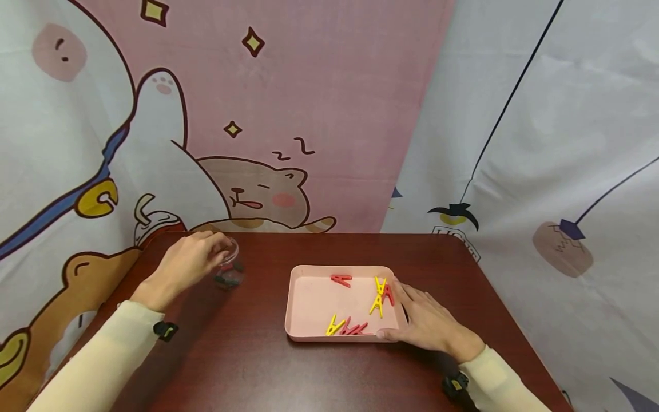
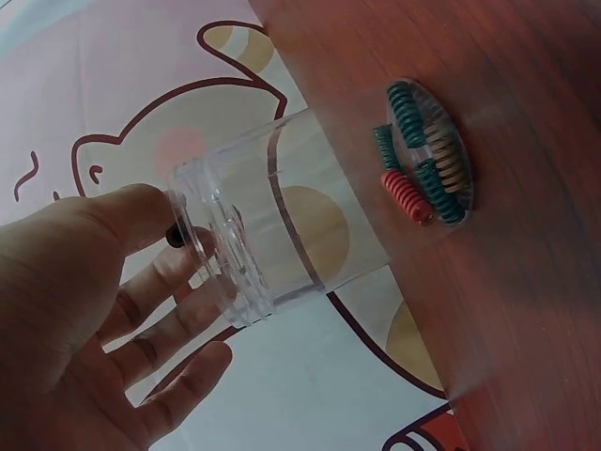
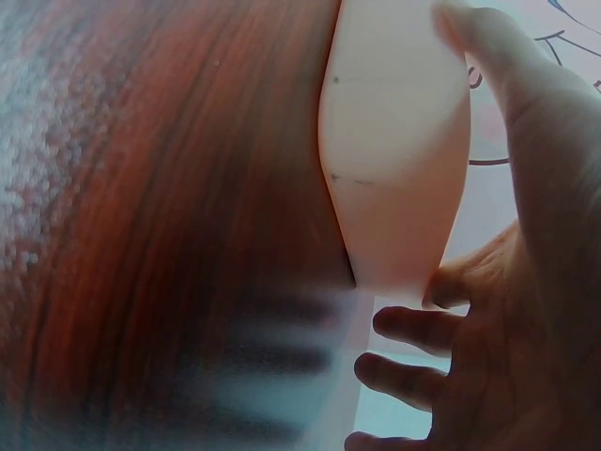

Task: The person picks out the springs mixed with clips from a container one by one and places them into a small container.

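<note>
At the mouth of a clear jar (image 2: 310,202), my left hand (image 1: 191,258) pinches a small dark piece (image 2: 176,235) between thumb and index finger; its kind is mostly hidden. The jar stands upright on the table, with green, tan and red spring-like coils (image 2: 406,195) at its bottom. My right hand (image 1: 429,316) touches the front right corner of a pink tray (image 1: 314,306), its thumb by the front rim and the index finger at the right side. The other fingers stand apart, fairly straight. Inside the tray lie several red clothespins (image 1: 341,279) and yellow clothespins (image 1: 378,303).
The dark red-brown table (image 1: 247,366) backs onto a cartoon-printed cloth (image 1: 329,114). Between the jar and the tray runs a stretch of table surface. Each wrist wears a small black device (image 1: 166,330).
</note>
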A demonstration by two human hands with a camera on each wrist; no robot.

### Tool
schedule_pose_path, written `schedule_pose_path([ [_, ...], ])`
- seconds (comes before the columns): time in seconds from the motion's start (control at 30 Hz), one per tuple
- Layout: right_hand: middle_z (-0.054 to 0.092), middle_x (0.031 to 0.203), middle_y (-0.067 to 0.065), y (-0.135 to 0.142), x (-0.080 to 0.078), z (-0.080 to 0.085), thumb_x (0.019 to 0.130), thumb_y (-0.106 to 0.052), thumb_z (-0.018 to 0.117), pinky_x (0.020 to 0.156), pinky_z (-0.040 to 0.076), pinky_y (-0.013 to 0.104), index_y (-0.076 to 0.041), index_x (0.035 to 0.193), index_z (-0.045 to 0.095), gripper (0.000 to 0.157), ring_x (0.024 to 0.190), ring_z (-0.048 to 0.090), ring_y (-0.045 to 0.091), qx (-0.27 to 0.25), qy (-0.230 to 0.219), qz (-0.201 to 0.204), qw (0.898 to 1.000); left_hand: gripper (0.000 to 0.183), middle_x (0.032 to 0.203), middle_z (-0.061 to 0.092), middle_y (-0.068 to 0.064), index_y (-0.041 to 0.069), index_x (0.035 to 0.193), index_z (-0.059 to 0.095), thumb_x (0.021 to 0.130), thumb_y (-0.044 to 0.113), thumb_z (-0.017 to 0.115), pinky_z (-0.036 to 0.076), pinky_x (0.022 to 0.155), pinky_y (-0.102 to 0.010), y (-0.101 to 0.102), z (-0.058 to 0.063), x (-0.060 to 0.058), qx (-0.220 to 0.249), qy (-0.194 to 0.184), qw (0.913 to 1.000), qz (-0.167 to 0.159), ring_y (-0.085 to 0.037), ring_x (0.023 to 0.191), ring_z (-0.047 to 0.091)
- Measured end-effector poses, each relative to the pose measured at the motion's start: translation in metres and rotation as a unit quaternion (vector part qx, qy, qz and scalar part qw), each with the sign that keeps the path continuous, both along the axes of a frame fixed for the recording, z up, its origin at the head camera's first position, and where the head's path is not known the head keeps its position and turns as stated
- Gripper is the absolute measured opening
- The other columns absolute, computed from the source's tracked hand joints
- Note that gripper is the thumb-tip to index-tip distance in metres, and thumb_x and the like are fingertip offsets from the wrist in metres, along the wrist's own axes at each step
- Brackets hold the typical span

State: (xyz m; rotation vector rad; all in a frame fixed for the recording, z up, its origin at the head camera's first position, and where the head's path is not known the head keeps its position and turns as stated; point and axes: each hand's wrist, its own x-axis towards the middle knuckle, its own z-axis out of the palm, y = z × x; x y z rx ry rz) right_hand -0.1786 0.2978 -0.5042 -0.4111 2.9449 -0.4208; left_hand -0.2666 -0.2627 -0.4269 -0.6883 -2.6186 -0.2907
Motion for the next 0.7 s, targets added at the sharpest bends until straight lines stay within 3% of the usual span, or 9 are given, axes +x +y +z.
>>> schedule_pose_path([
  [0.37, 0.048, 0.181, 0.024, 0.0, -0.0003, -0.0005, 0.084, -0.094, 0.075, 0.131, 0.04, 0.082, -0.015, 0.188, 0.022, 0.141, 0.161, 0.056, 0.053, -0.001, -0.001, 0.001, 1.0, 0.018, 0.098, 0.079, -0.005, 0.013, 0.12, 0.085, 0.102, 0.015, 0.089, 0.063, 0.073, -0.052, 0.0, 0.0039, -0.0007, -0.007, -0.017, 0.9998, 0.004, -0.026, 0.083, 0.077],
  [0.5, 0.048, 0.181, 0.025, 0.0, -0.0002, -0.0004, 0.084, -0.094, 0.074, 0.131, 0.041, 0.081, -0.016, 0.188, 0.021, 0.141, 0.161, 0.056, 0.053, -0.002, -0.003, 0.0, 1.0, 0.028, 0.12, 0.083, -0.012, 0.015, 0.13, 0.084, 0.106, 0.028, 0.088, 0.063, 0.092, -0.065, 0.0026, 0.0051, 0.0013, 0.0, -0.037, 0.9991, 0.02, -0.039, 0.108, 0.081],
  [0.6, 0.047, 0.181, 0.024, 0.0002, 0.0001, -0.0001, 0.084, -0.095, 0.074, 0.131, 0.041, 0.081, -0.016, 0.188, 0.02, 0.141, 0.161, 0.056, 0.053, -0.002, -0.003, 0.0, 1.0, 0.045, 0.143, 0.077, -0.018, 0.017, 0.144, 0.08, 0.108, 0.044, 0.085, 0.054, 0.108, -0.077, 0.0048, 0.0062, 0.0023, 0.001, -0.06, 0.9974, 0.04, -0.048, 0.133, 0.074],
  [0.7, 0.048, 0.181, 0.024, 0.0001, 0.0004, 0.0002, 0.084, -0.095, 0.073, 0.131, 0.042, 0.08, -0.016, 0.188, 0.02, 0.141, 0.16, 0.056, 0.052, -0.002, -0.002, 0.001, 1.0, 0.057, 0.155, 0.07, -0.022, 0.017, 0.153, 0.074, 0.109, 0.052, 0.081, 0.047, 0.116, -0.082, 0.006, 0.0068, 0.003, -0.004, -0.076, 0.9957, 0.053, -0.052, 0.145, 0.067],
])
